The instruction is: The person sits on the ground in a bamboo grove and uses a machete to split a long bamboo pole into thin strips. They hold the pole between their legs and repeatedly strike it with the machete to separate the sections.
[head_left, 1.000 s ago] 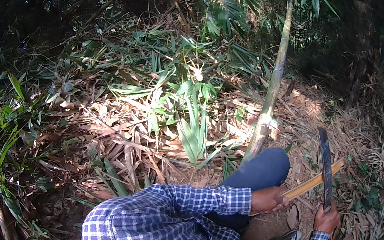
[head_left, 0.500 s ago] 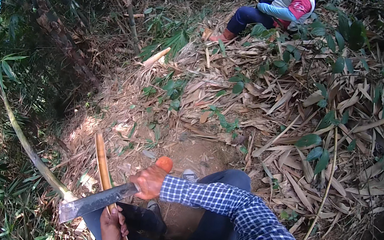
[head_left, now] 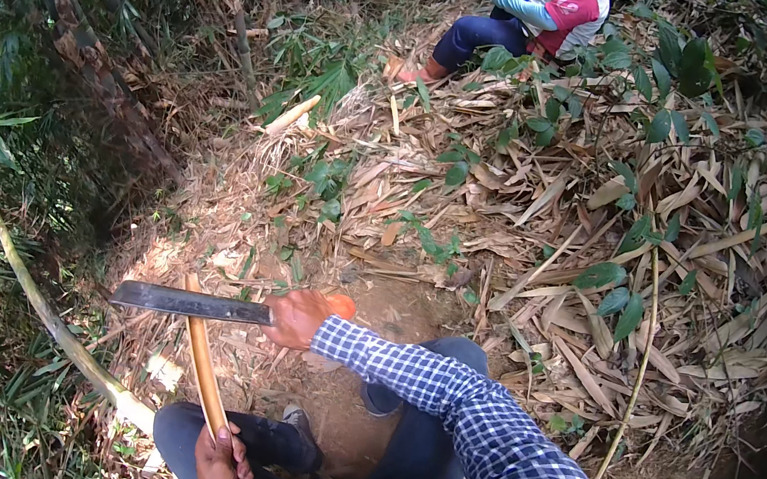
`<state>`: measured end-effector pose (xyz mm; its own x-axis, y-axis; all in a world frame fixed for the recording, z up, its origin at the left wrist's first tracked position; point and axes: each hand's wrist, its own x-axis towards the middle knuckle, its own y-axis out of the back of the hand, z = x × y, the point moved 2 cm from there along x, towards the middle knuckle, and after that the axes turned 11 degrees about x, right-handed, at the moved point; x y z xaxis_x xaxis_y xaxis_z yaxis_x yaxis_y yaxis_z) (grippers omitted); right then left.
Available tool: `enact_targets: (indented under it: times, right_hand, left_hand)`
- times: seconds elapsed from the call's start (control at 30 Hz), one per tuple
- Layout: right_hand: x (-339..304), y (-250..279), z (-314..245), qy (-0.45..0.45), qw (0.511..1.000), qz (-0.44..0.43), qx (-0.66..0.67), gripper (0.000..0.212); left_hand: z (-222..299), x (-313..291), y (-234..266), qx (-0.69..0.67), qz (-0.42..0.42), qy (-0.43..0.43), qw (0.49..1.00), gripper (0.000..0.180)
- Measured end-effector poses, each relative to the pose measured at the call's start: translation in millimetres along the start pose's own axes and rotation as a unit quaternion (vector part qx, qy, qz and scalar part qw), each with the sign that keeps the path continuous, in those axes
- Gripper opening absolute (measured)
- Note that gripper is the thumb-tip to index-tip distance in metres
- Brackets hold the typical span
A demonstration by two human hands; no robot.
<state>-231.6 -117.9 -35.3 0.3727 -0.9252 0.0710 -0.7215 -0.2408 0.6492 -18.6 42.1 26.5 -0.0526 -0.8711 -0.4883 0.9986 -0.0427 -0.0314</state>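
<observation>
My right hand [head_left: 296, 317] is closed round the orange handle of a machete [head_left: 190, 304]. Its dark, broad blade points left and lies across the upper end of a split bamboo strip [head_left: 207, 367]; whether it bites into the strip I cannot tell. Lower down, my left hand [head_left: 222, 466] grips the strip's near end, with a short tip sticking out below the fingers. The strip slants up and to the left, smooth and yellow-brown. Both hands are in front of my bent legs in dark trousers.
A long bamboo stem [head_left: 41, 284] slopes down on the left toward my knee. Another person [head_left: 532, 16] sits at the top on dry leaves [head_left: 553, 197]. A cut bamboo piece [head_left: 293, 114] lies farther off. A thin stick [head_left: 642, 364] stands at the right.
The machete has moved from near my left hand up to the strip's far end, its blade turning from slanted to nearly level. My left hand still holds the strip.
</observation>
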Motion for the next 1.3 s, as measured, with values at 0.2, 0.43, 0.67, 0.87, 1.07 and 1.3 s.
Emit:
enact_targets:
  times: [0.2,0.43,0.67,0.87,1.07,1.3]
  right_hand:
    - [-23.2,-28.9,-21.1,0.160,0.987,0.012,0.015,0.024]
    - [-14.4,-30.4,-18.1,0.045,0.997,-0.065,0.010,0.025]
    - [-1.6,-13.9,5.1,0.016,0.999,-0.002,-0.038,0.023]
    - [-8.2,-19.2,-5.3,0.099,0.988,-0.097,-0.063,0.032]
    - [6.7,-23.0,-3.2,-0.049,0.997,-0.055,-0.033,0.043]
    - [-1.3,-31.7,-24.1,0.107,0.992,0.021,-0.070,0.026]
  left_hand:
    - [-5.8,15.0,7.7,-0.010,0.011,-0.011,1.000,0.024]
    - [-12.4,12.1,8.5,-0.023,0.014,-0.008,1.000,0.023]
    - [-9.7,1.0,1.5,-0.007,-0.001,-0.004,1.000,0.022]
    - [-9.6,11.9,-2.0,-0.004,0.019,-0.003,1.000,0.022]
    - [-8.3,-13.0,13.9,0.005,0.042,0.041,0.998,0.026]
    - [-13.5,-13.2,28.9,-0.029,-0.006,0.032,0.999,0.022]
